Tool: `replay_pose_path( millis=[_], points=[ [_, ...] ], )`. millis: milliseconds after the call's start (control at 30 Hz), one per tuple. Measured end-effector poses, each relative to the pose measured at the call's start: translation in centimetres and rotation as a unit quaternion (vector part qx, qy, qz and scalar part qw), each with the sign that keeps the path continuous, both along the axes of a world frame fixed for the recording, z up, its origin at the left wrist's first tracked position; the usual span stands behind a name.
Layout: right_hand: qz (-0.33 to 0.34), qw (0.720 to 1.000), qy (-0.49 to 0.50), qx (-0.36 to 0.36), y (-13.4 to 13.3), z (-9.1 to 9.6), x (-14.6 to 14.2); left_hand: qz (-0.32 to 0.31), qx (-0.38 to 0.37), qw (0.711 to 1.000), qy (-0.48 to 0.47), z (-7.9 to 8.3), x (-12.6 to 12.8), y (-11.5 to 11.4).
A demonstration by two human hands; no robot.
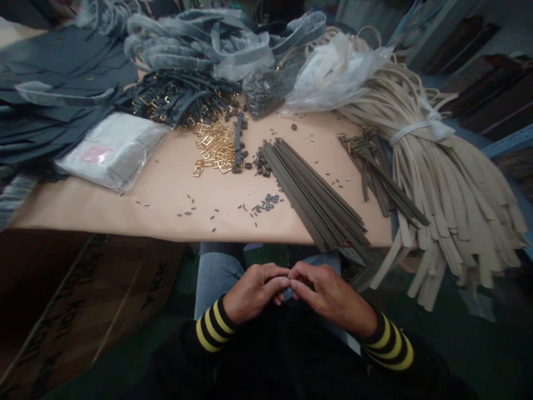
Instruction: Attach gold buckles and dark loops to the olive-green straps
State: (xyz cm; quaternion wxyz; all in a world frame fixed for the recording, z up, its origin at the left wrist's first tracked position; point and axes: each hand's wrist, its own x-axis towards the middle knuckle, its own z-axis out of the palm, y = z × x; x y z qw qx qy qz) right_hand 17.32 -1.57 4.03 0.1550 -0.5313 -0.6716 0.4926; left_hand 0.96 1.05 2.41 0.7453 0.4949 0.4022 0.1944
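Observation:
Over my lap, just in front of the table edge, my left hand (266, 286) and my right hand (318, 286) meet fingertip to fingertip. Both are closed in a pinch; whatever lies between the fingers is too small or hidden to name. On the table ahead of them lies a bundle of dark olive straps (318, 194), its near ends overhanging the edge. Small dark rectangular pieces (266, 203) are scattered to its left. Farther back sits a heap of gold buckles (214, 144), with a short dark strap (239, 139) and several small loops (262, 165) beside it.
Pale long straps (449, 189), tied together, hang over the table's right side near olive straps with buckles (370, 150). At the back are black buckled straps (179, 100), plastic-wrapped coils (187, 44) and a clear bag (333, 72). A wrapped packet (114, 150) lies left; a cardboard box (83, 300) stands below.

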Motion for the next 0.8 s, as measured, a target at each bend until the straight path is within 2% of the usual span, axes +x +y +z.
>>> replay_pose_path(
  millis=[100,167,333,467,533,633,700,733,767,800],
  points=[
    [-0.041,0.998,0.038,-0.024,-0.1,-0.4,-0.3,0.093,-0.058,0.994,-0.024,-0.8,0.9,-0.8],
    [-0.062,0.995,0.069,-0.046,-0.1,-0.7,-0.6,0.13,-0.073,0.988,-0.036,-1.4,1.1,-1.0],
    [-0.044,0.988,0.112,-0.101,0.2,-1.5,-1.1,0.105,-0.03,0.994,0.03,-1.5,0.6,-0.7],
    [-0.049,0.986,0.113,-0.116,0.4,-2.0,-1.4,0.137,0.048,0.986,0.086,-1.4,0.6,-0.6],
    [-0.04,0.985,0.109,-0.128,0.6,-1.8,-1.5,0.136,0.023,0.989,0.053,-1.4,0.6,-0.5],
    [-0.014,0.986,0.111,-0.122,1.3,-1.3,-1.3,0.084,-0.012,0.996,0.014,-0.8,0.1,0.6],
    [-0.021,0.99,0.097,-0.102,1.9,-1.1,-1.1,0.047,0.071,0.994,0.072,0.0,-0.9,2.5],
    [-0.03,0.991,0.088,-0.096,2.1,-1.1,-1.0,0.052,0.156,0.977,0.133,0.5,-1.7,3.9],
    [-0.04,0.991,0.081,-0.094,2.4,-1.3,-0.9,0.071,0.269,0.938,0.207,1.0,-2.7,5.5],
    [-0.049,0.991,0.077,-0.094,2.6,-1.4,-0.7,0.111,0.362,0.879,0.291,1.3,-3.8,7.4]
  ],
)
